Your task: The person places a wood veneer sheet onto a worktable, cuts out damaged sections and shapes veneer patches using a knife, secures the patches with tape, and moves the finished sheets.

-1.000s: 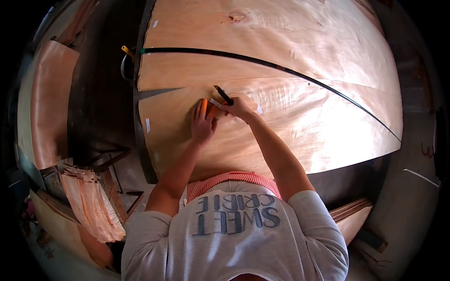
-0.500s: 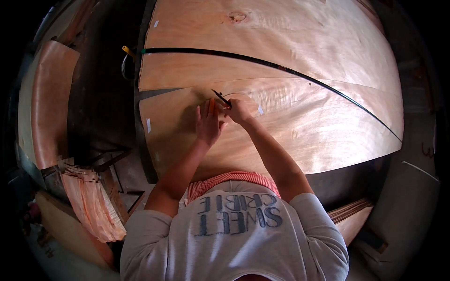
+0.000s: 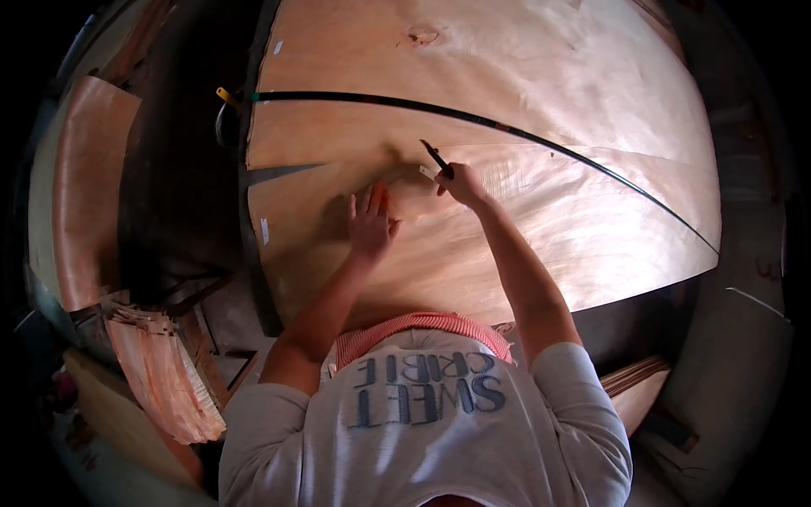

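A large sheet of pale wood veneer (image 3: 507,237) lies in front of me. My left hand (image 3: 370,230) rests on it, fingers stretched out, at the left edge of a lighter oval patch of veneer (image 3: 414,196). Something orange (image 3: 382,199) shows at its fingers; whether it is worn or lies beneath them I cannot tell. My right hand (image 3: 461,184) is closed around a slim black knife (image 3: 436,157), whose tip points up and left. A small white tape tab (image 3: 427,171) sits just left of that hand.
A long black strip (image 3: 405,103) curves across the veneer, with a yellow-handled thing (image 3: 226,97) near its left end. A dark split (image 3: 291,171) opens from the sheet's left edge. Stacked veneer pieces (image 3: 165,372) stand at lower left, and more sheets (image 3: 634,389) at lower right.
My right hand has moved right with the knife, away from my left hand. The left hand has shifted slightly left and down. The white tape tab now appears farther left and higher.
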A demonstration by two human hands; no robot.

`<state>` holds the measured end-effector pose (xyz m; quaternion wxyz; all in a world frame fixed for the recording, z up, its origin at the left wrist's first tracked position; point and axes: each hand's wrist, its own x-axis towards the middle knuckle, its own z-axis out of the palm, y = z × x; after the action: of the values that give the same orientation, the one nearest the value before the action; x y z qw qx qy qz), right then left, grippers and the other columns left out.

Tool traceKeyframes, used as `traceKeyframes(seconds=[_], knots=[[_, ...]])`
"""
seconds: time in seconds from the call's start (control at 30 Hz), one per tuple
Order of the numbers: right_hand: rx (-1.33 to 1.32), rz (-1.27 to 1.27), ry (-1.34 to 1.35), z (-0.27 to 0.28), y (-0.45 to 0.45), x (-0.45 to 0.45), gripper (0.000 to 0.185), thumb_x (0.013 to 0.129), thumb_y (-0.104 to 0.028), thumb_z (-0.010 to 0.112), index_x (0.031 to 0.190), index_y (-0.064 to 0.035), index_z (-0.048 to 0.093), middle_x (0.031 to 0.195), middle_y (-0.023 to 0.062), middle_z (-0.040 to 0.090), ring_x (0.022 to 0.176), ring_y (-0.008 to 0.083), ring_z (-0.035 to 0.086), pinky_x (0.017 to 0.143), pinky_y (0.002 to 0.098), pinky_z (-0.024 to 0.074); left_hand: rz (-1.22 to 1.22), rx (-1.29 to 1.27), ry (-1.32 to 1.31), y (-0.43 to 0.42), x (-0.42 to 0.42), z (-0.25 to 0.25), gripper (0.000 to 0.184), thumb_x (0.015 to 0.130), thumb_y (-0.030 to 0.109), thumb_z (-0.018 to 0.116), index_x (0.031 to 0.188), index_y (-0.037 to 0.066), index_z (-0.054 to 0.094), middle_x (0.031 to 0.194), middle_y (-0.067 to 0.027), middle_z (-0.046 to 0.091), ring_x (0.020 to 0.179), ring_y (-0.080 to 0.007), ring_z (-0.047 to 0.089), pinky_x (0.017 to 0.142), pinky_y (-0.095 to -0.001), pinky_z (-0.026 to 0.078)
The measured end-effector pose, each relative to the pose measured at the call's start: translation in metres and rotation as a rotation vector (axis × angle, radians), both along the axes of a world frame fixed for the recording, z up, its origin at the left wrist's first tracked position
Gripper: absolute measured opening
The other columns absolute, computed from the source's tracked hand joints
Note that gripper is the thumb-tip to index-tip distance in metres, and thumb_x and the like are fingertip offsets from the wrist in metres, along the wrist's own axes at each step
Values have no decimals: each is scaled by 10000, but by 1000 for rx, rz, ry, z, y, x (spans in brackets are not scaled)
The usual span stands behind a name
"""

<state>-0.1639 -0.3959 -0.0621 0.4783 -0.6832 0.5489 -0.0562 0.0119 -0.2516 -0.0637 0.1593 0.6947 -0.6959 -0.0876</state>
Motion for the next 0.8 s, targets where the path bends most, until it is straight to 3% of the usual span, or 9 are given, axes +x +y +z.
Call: traceKeyframes(seconds=[0.07, 0.13, 0.2, 0.23, 0.43, 0.57, 0.6, 0.67, 0.8], knots=[[42, -141, -212, -27, 10, -8, 182, 778, -201, 589, 817, -22, 594, 619, 42, 619, 535, 124, 569, 478, 270, 429, -3, -85, 67, -7, 7, -6, 490, 744, 291, 585, 1141, 26, 477, 1227, -122, 433, 1164, -265, 368, 963, -460, 258], [228, -302, -64, 5, 22, 10, 225, 779, -235, 610, 819, -14, 597, 592, 23, 587, 507, 61, 538, 402, 205, 378, -9, -152, 144, -21, 2, 4, 382, 774, 227, 535, 1093, 17, 514, 1182, -118, 470, 1126, -269, 403, 937, -448, 295], [168, -355, -98, -19, 26, 17, 355, 730, -329, 649, 755, 21, 593, 586, 102, 593, 515, 148, 577, 457, 290, 431, -106, -169, 180, -37, -3, 6, 364, 784, 184, 506, 1106, 16, 504, 1201, -120, 455, 1133, -265, 400, 940, -446, 297], [148, -339, -91, -19, 27, 17, 368, 732, -344, 642, 758, 19, 592, 600, 112, 597, 534, 172, 586, 475, 300, 439, -167, -227, 110, -44, -8, -2, 364, 763, 104, 490, 1115, 12, 501, 1226, -124, 432, 1172, -251, 365, 966, -451, 274], [-35, -186, 111, -11, 24, 16, 359, 757, -367, 577, 836, -17, 591, 765, 194, 608, 759, 346, 584, 654, 394, 460, -264, 18, -25, -52, -24, -7, 408, 737, 80, 465, 1139, 14, 494, 1269, -104, 395, 1250, -223, 265, 1032, -466, 163], [-47, 164, 394, 23, -5, 18, 297, 754, -301, 562, 930, -62, 560, 886, 171, 602, 859, 309, 576, 685, 392, 463, -234, -78, -121, -52, -26, -14, 378, 753, 84, 448, 1118, 8, 509, 1268, -101, 395, 1244, -218, 274, 1037, -463, 149], [-213, 181, 476, 16, -10, 13, 237, 761, -277, 552, 846, -58, 590, 794, 148, 620, 794, 303, 595, 663, 386, 473, -228, -71, -112, -53, -27, -14, 369, 759, 83, 445, 1114, 7, 513, 1261, -103, 404, 1236, -220, 286, 1034, -461, 154], [-7, 186, 408, 17, -23, -9, 244, 757, -291, 576, 708, -54, 605, 666, 102, 626, 637, 248, 603, 593, 362, 469, -215, -63, -89, -53, -29, -12, 351, 770, 80, 437, 1104, 7, 519, 1246, -106, 420, 1221, -224, 310, 1029, -457, 164], [180, -18, -105, 3, 25, -37, 278, 778, -334, 595, 697, -70, 618, 579, -4, 598, 436, 67, 417, 405, 235, 345, -207, -62, 94, -53, -26, -7, 335, 771, 77, 452, 1085, -14, 524, 1206, -132, 452, 1171, -261, 370, 994, -447, 239]])
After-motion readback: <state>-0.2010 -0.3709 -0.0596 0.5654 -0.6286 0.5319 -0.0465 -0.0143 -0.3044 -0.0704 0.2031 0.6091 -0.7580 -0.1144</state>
